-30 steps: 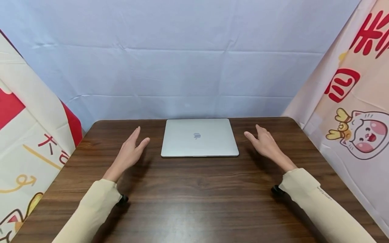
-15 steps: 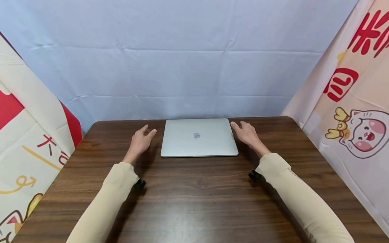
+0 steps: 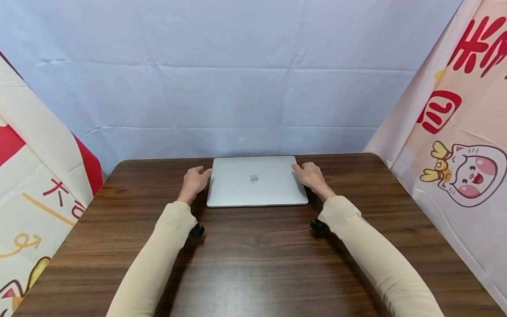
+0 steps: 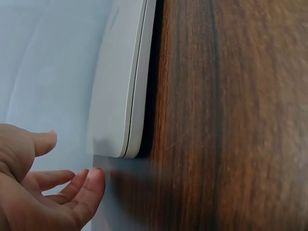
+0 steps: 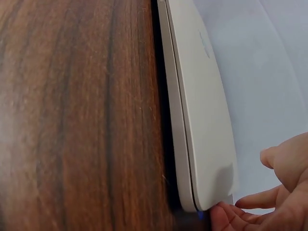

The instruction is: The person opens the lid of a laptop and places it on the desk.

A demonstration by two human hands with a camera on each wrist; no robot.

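A closed silver laptop (image 3: pixel 257 193) lies flat near the far edge of the brown wooden table (image 3: pixel 257 246). Beside its left edge is my left hand (image 3: pixel 195 181), fingers loosely bent and thumb toward the laptop. A small gap shows between those fingertips (image 4: pixel 96 178) and the laptop's corner in the left wrist view. At the right edge is my right hand (image 3: pixel 310 175), its thumb over the lid. The right wrist view shows the fingertips (image 5: pixel 221 211) at the laptop's side, seemingly touching it, and the thumb raised off the lid.
A pale blue cloth (image 3: pixel 229 88) hangs just behind the table's far edge. Printed banners stand on both sides, the right banner (image 3: pixel 471 176) with a cartoon cat and the left banner (image 3: pixel 43 176) with red and yellow markings.
Both hands have moved inward from wide apart to the laptop's two side edges, and their fingers have bent. The laptop stays in place on the table.
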